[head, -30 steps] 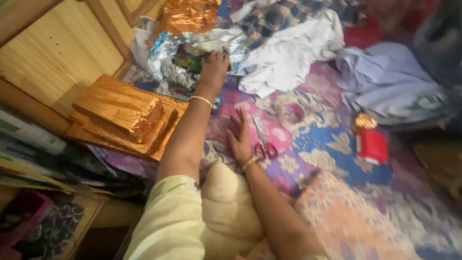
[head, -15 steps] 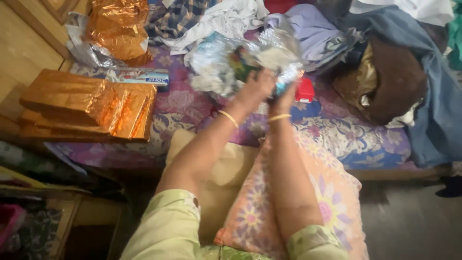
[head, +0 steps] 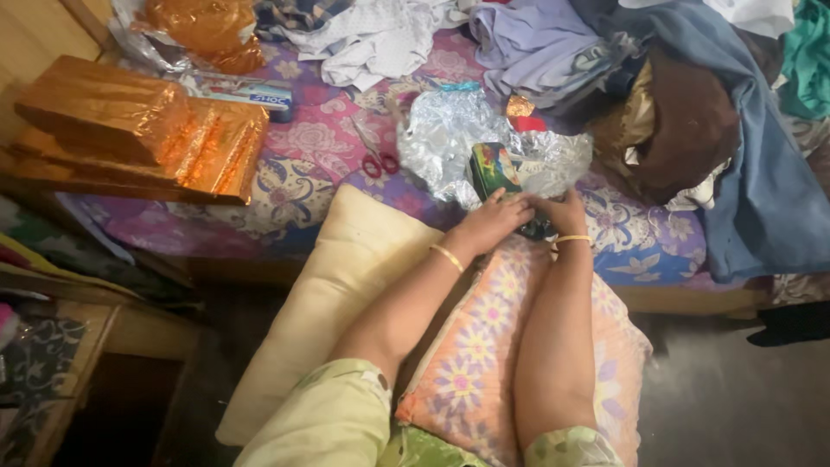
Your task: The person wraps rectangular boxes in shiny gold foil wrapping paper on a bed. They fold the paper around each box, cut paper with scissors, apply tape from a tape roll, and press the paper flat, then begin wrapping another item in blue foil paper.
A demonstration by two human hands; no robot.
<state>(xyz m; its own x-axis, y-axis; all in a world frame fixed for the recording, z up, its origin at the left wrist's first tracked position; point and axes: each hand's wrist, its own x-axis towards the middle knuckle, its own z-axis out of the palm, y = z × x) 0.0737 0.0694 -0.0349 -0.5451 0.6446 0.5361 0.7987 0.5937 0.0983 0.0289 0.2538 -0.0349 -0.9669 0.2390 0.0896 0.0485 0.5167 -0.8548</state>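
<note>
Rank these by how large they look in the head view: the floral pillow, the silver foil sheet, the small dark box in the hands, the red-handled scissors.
1. Floral pillow, though nearest the camera.
2. Silver foil sheet.
3. Small dark box, partly hidden by the left hand and right hand.
4. Red-handled scissors.

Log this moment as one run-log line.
left hand: on small dark box | right hand: at box's lower end | box: on silver wrap | scissors: left of wrap, untouched | forearms: on floral pillow
</note>
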